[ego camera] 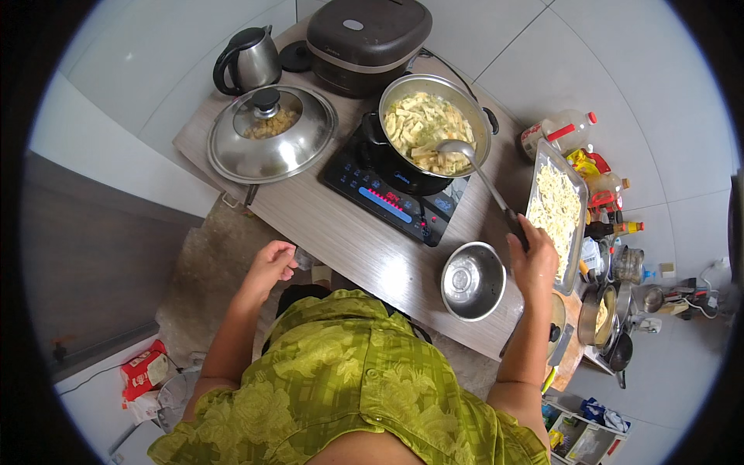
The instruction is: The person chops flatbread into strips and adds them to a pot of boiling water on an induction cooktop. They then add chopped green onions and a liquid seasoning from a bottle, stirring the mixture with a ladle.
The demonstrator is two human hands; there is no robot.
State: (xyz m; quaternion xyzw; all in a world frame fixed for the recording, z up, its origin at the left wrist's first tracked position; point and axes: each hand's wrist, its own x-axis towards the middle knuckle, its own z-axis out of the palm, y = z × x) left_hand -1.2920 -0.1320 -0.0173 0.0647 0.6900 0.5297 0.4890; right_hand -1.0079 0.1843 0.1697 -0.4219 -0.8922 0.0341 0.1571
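My right hand grips the dark handle of a metal ladle. The ladle's bowl rests against the food in a deep two-handled pot, near its front right rim. Pale strips of food, with some green bits and broth, fill much of the pot. Under it is a black induction cooktop with lit red indicators. In front of the table edge, my left hand hangs empty, its fingers loosely curled. A stainless steel bowl stands on the table, left of my right forearm.
A domed-lid pan holding brown food sits left of the cooktop, with an electric kettle and rice cooker behind. On the right are a metal tray of pale strips, several bottles and a wooden board.
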